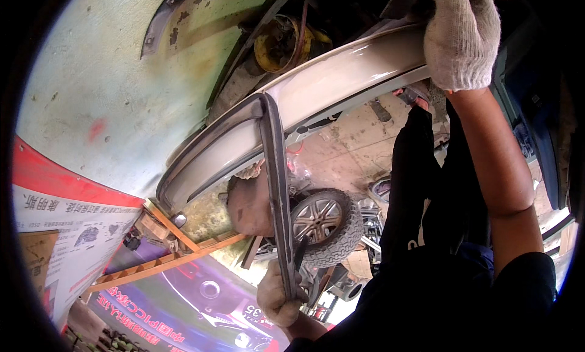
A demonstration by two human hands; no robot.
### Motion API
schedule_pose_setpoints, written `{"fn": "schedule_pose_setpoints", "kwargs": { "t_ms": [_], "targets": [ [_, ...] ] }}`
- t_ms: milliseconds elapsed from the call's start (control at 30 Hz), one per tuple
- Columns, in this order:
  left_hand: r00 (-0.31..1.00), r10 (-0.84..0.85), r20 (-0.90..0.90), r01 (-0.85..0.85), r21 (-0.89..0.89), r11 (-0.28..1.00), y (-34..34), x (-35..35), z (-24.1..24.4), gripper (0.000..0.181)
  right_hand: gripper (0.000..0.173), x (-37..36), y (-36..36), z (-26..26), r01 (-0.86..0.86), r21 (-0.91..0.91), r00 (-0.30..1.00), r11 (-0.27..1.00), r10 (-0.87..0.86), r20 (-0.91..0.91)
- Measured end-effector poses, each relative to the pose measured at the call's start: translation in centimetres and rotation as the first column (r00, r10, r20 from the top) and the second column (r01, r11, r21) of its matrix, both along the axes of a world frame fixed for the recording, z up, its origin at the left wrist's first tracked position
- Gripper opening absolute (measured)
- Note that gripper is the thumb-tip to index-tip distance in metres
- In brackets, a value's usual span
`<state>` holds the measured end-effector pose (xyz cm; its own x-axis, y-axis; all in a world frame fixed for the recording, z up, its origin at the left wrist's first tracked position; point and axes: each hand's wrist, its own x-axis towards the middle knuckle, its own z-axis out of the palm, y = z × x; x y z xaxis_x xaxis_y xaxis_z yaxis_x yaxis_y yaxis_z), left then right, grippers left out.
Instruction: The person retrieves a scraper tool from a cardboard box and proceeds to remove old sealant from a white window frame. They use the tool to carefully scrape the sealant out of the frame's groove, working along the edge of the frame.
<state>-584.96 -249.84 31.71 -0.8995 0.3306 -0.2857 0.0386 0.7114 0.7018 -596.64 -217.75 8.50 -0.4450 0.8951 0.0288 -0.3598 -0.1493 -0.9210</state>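
Observation:
A long pale, glossy car body panel [347, 71] runs diagonally before me. Along its lower left part lies a dark rubber-like strip [277, 169], which bends sharply and hangs down as a straight length. My left hand [279, 293], in a knitted work glove, is closed round the lower end of that length. A slim dark object [300, 252], not clearly identifiable, sticks up beside this hand. My right hand [461, 43], gloved too, is at the panel's upper right end; its fingertips are hidden or cut off by the picture's edge, so its hold is unclear.
A wheel with a chunky tyre [322, 224] lies beyond the strip, near mixed car parts. A yellow-rimmed bucket [274, 43] stands behind the panel. A wooden ladder-like frame [183, 257] and a printed banner [201, 297] are at lower left, beside a stained wall [105, 91].

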Motion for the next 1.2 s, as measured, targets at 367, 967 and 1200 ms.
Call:
{"fn": "schedule_pose_setpoints", "kwargs": {
  "t_ms": [367,967,1200],
  "targets": [
    [0.999,0.014,-0.039,-0.013,0.023,1.0,-0.4,0.6,-0.1,0.044,0.02,-0.1,-0.2,0.1,0.0,0.077,0.997,0.997,-0.006,0.08],
    [0.996,0.076,-0.035,-0.074,0.06,0.995,-1.4,1.8,0.2,0.04,0.022,0.1,0.2,0.6,-0.021,0.172,0.992,0.985,-0.001,0.126],
    [0.993,0.113,-0.037,-0.113,0.007,0.994,-2.2,2.6,0.9,0.025,0.023,0.1,0.4,0.7,-0.011,0.16,0.983,0.987,-0.019,0.18]
  ]
}}
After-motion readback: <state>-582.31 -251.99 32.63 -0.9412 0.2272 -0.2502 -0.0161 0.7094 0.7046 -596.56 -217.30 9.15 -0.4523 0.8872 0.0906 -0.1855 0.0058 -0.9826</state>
